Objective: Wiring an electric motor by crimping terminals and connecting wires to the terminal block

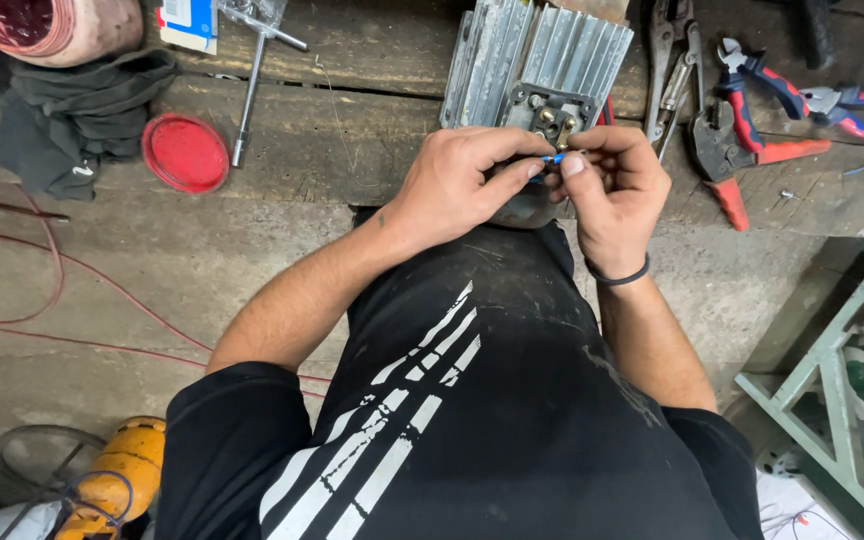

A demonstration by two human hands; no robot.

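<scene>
Right at the upper middle of the frame, a small blue sleeve (552, 158) sits pinched between the two hands, just in front of the grey finned motor (537, 65) on the wooden bench (352, 60). The left hand (457, 185) comes in from the lower left, its thumb and forefinger closed down on the near end of the sleeve. The right hand (612, 190) meets it from the right, thumb and forefinger also nipped together at the sleeve's other end, the thumbnail facing up. Both sets of fingers are nearly shut, with only the thin blue piece between them; the other fingers curl loosely into the palms. What the sleeve is fitted on I cannot tell, since the fingertips hide its ends.

The sleeve lies roughly level, its long axis running left to right across the frame, along the bench edge. It sits just below the motor's terminal block (549, 112), where brass studs show, close to it but whether touching I cannot tell.

A black band (620, 277) circles the right wrist. To the right of the hands lie pliers (752, 150) with red and blue grips, and a red lid (185, 152) rests at upper left beside a dark rag (72, 110) and a T-handled wrench (252, 80). Red wire (52, 265) loops over the floor at left.
</scene>
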